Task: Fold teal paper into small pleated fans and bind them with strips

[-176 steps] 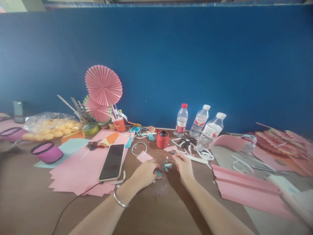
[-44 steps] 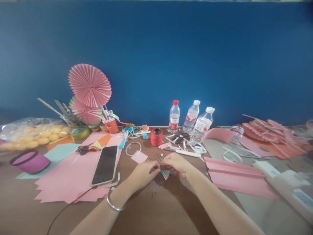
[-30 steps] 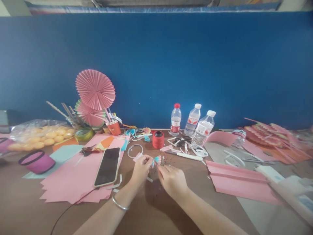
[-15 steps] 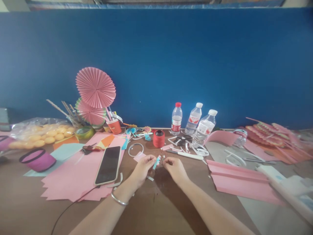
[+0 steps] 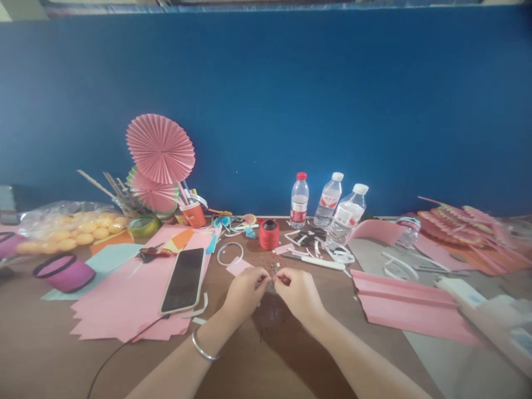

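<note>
My left hand point(image 5: 248, 289), with a silver bangle at the wrist, is closed in a pinch over the brown table. Close beside it, my right hand point(image 5: 297, 289) is pinched too, and the fingertips of both nearly meet. Whatever lies between the fingers is too small and hidden to make out. Just beyond the fingertips, small brown crumbs point(image 5: 273, 266) are scattered on the table. A pink paper square point(image 5: 239, 266) lies by the left hand, below a clear tape ring point(image 5: 230, 254). Behind the hands stands a red spool of thread point(image 5: 269, 235).
On the left a phone point(image 5: 183, 280) rests on pink paper sheets point(image 5: 120, 305), near a purple band point(image 5: 64, 272). Several bottles point(image 5: 300, 200) stand at the back. A white-handled knife point(image 5: 322, 262) and folded pink paper point(image 5: 411, 305) lie to the right.
The blue and pink paper bit at my left fingertips no longer shows. Both hands have come closer together and slightly nearer to me. A pale scrap now lies below the phone's right side.
</note>
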The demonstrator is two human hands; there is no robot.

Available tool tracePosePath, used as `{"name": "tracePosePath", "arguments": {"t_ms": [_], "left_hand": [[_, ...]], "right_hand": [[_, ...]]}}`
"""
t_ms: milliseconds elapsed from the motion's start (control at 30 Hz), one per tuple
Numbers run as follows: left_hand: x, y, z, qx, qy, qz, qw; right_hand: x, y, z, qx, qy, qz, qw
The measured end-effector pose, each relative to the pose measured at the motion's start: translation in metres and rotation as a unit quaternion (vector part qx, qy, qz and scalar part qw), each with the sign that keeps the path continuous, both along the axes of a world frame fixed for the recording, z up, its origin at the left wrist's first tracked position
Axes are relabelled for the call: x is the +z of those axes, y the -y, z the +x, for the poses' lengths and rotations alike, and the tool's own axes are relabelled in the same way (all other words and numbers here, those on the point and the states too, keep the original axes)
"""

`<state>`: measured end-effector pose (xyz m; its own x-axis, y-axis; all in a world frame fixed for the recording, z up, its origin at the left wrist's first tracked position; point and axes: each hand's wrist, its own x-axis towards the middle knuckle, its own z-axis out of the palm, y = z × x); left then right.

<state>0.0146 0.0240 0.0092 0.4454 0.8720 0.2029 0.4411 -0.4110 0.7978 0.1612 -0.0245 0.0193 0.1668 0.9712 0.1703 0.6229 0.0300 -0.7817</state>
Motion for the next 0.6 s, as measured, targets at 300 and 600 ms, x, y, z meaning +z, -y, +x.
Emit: {"name": "tracePosePath", "arguments": {"t_ms": [300,600], "left_hand": [[-0.016,-0.012,0.005,0.090,0.154,-0.085,0.980],[0.008,-0.011,-0.009,-0.056,0.112,-0.090,0.988]], "right_hand": [[-0.022,0.011,-0.016,0.049,0.219,0.176,0.959],[-0.023,-0.020,0.006,-0.002,-0.157,-0.045,0.987]]}}
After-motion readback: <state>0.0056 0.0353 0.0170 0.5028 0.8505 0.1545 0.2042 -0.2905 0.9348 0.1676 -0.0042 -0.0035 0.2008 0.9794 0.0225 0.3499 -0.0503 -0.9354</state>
